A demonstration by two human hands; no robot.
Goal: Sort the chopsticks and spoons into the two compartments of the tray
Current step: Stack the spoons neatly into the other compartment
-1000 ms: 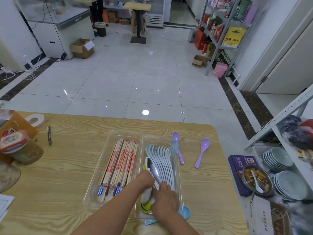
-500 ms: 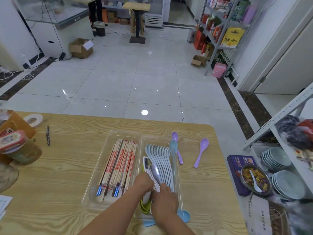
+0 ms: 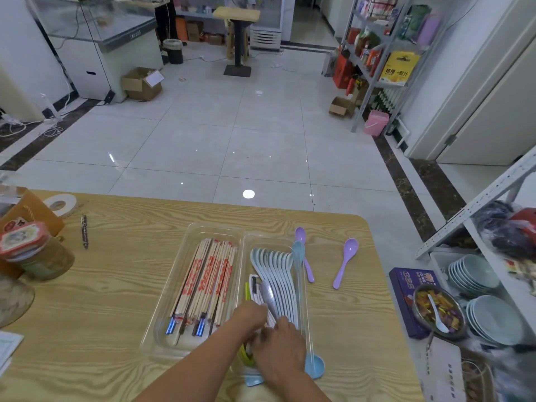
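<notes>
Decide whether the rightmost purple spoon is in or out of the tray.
Out: the purple spoon lies on the table, right of the tray, not touching it.

Glossy white tile floor [image 3: 203, 134], metal shelving [image 3: 374, 53] at right — glass display freezer [image 3: 101, 33] left, wooden table [image 3: 116, 300]

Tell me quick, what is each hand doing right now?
Left hand: fingers curled on the spoon handles.
Right hand: rests over those handles; its grip cannot be told.
</notes>
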